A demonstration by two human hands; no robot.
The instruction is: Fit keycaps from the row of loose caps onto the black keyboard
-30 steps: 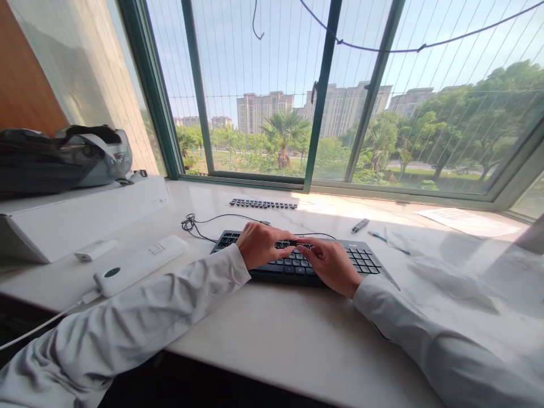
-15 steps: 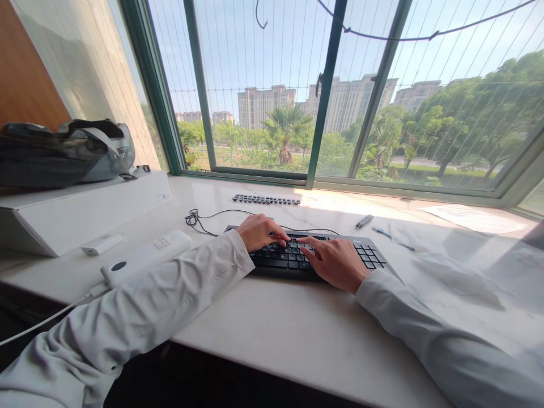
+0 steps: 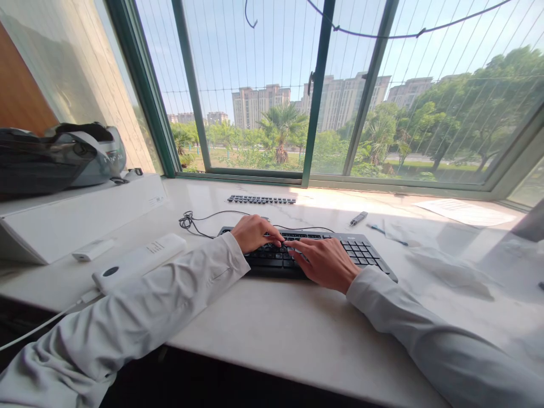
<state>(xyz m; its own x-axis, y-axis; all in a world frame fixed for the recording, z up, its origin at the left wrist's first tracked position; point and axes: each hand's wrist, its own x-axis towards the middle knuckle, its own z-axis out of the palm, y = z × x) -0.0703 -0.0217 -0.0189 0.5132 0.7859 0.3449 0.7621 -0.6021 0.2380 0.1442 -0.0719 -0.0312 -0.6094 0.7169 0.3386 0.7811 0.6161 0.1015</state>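
The keyboard (image 3: pixel 272 259) is being partly covered by the left hand (image 3: pixel 252 233) and right hand (image 3: pixel 326 262), their fingertips being held close together; whether anything is being gripped cannot be told.

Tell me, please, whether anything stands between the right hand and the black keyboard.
Nothing visible does: the right hand is directly over the black keyboard, though whether its fingers touch it is hard to tell. The left hand is close to those fingers, and the black cable lies beyond the keyboard, out of the way.
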